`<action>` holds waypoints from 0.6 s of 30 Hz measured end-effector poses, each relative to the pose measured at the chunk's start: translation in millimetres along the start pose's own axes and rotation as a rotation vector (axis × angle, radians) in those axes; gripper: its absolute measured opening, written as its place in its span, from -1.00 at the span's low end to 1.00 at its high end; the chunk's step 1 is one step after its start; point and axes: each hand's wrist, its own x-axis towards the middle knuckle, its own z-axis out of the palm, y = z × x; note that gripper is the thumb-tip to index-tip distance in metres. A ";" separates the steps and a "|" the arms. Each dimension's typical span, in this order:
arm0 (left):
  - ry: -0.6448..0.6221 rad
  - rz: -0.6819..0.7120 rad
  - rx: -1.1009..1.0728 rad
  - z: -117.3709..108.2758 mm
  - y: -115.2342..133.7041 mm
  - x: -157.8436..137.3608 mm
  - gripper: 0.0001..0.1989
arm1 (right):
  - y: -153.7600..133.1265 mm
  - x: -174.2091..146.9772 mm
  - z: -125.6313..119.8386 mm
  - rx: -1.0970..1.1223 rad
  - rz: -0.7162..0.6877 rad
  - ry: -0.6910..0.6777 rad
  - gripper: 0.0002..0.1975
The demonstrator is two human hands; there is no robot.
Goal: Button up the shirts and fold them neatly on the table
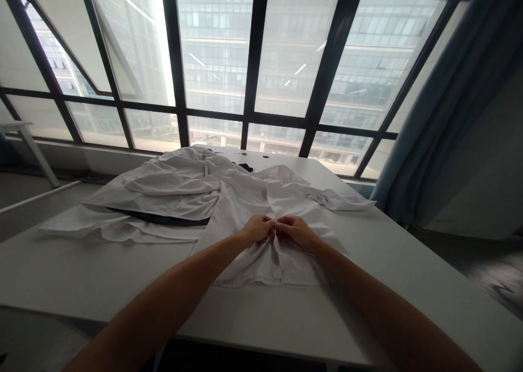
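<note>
Left hand [258, 229] and right hand [297, 232] nearly touch, fingers on both pinching the front of a white shirt [241, 203] lying on the counter [102, 276]. More white clothes [175, 181] are heaped beside it, kinda rumpled, dark cloth [157, 217] peeking out.

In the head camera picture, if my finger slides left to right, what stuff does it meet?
White metal frame → dark strip of cloth → left hand → right hand → blue curtain.
</note>
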 end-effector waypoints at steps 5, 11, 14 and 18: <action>-0.014 0.015 -0.011 0.7 0.9 -0.2 -0.78 | 0.7 0.2 0.0 -0.022 -0.016 0.005 -0.64; 0.017 0.020 0.014 0.9 0.6 0.1 -0.75 | 1.1 2.6 3.6 -0.008 -0.035 0.102 -0.67; 0.034 0.011 0.041 0.8 1.3 -0.7 -0.72 | 0.7 2.7 5.0 -0.010 -0.051 0.125 -0.67; 0.040 -0.014 0.034 0.2 0.8 0.4 -0.73 | 2.2 2.3 5.4 -0.042 -0.098 0.109 -0.65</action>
